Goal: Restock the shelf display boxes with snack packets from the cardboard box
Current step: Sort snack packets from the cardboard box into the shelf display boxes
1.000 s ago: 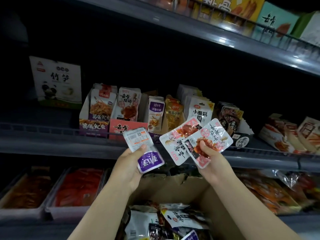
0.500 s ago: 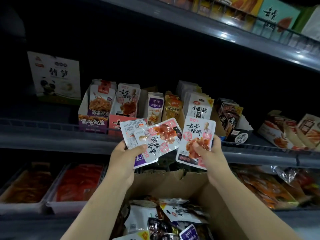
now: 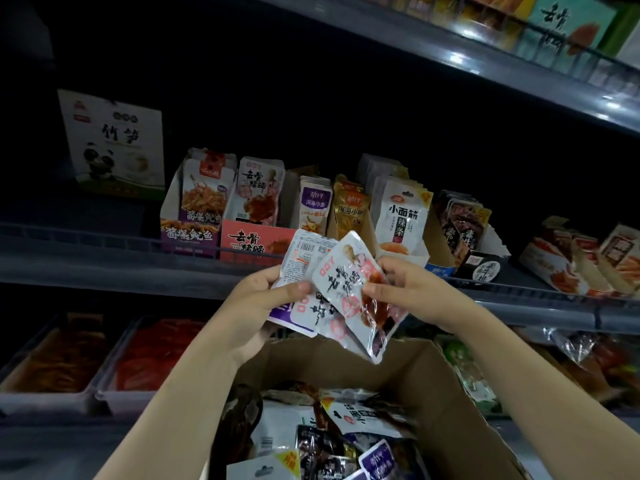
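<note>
My left hand point(image 3: 268, 296) grips a fanned stack of snack packets: a white packet with a barcode and purple bottom edge point(image 3: 303, 258) and a pink-and-white one point(image 3: 320, 311). My right hand point(image 3: 410, 289) pinches another pink-and-white packet point(image 3: 349, 282), pressed onto that stack. Both hands are above the open cardboard box point(image 3: 433, 382), which holds several mixed packets point(image 3: 332, 441). Behind them on the middle shelf stand display boxes: a purple box point(image 3: 188, 233), a pink box point(image 3: 249, 239), and others with upright packets.
The metal shelf rail point(image 3: 104, 251) runs across in front of the display boxes. A panda-printed box point(image 3: 114, 143) stands far left. Trays of red and orange goods point(image 3: 152, 358) lie on the lower shelf. An upper shelf point(image 3: 519, 67) overhangs at right.
The hands have come together: the pink-and-white packets my right hand held apart now overlap the barcode packet in my left hand. The view has tilted slightly upward.
</note>
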